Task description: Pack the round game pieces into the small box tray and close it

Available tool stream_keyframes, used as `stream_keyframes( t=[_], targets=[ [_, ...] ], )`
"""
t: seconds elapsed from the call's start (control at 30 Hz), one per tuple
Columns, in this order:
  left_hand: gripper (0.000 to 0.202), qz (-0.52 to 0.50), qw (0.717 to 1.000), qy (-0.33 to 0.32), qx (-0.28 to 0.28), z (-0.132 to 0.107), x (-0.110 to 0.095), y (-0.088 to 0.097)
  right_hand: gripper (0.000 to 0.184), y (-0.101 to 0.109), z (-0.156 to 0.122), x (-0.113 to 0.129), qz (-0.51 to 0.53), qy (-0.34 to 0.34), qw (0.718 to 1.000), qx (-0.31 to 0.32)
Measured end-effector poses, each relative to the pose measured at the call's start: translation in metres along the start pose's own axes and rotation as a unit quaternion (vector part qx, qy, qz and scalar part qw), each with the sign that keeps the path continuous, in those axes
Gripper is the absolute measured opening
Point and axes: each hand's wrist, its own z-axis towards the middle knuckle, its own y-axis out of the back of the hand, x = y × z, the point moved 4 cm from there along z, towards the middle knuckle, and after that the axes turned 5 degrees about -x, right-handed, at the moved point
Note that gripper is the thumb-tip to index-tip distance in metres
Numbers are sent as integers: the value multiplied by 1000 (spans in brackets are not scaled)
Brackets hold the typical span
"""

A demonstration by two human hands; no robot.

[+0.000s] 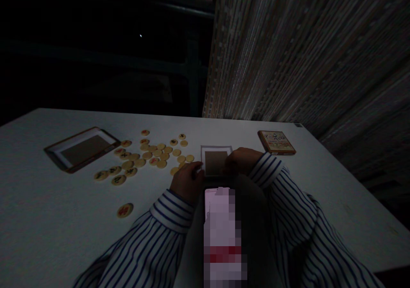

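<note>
A small open box (218, 162) with white sides and a brown inner bottom sits between my hands at the near middle of the table. My left hand (188, 181) is closed at the box's left edge, fingers curled towards it. Over the right edge, my right hand (242, 161) has its fingers bent down on the box. The dim light hides the exact fingertip contact. Left of the box lie many round wooden Chinese chess pieces (162, 164), some with red or black characters. One red-marked piece (124, 210) lies apart, nearer to me.
A larger open box part (68, 167) with a brown bottom lies at the left of the white table (64, 219). A small printed box (277, 143) stands on the right. A lit phone (219, 211), partly pixelated, is below my hands. Behind the table hangs a beaded curtain (256, 57).
</note>
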Motion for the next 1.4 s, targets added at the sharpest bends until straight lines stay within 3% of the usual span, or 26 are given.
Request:
stream_keyframes(
  t=[0.6,1.0,1.4],
  targets=[
    [29,9,1000,11,3,0,-1,0,31,1,3,8,-47,30,998,-16],
    [29,1,1000,7,6,0,0,0,24,4,-1,17,-61,43,997,-9],
    [29,-1,1000,5,11,1,-1,0,27,2,1,10,-72,40,996,-27]
  ],
)
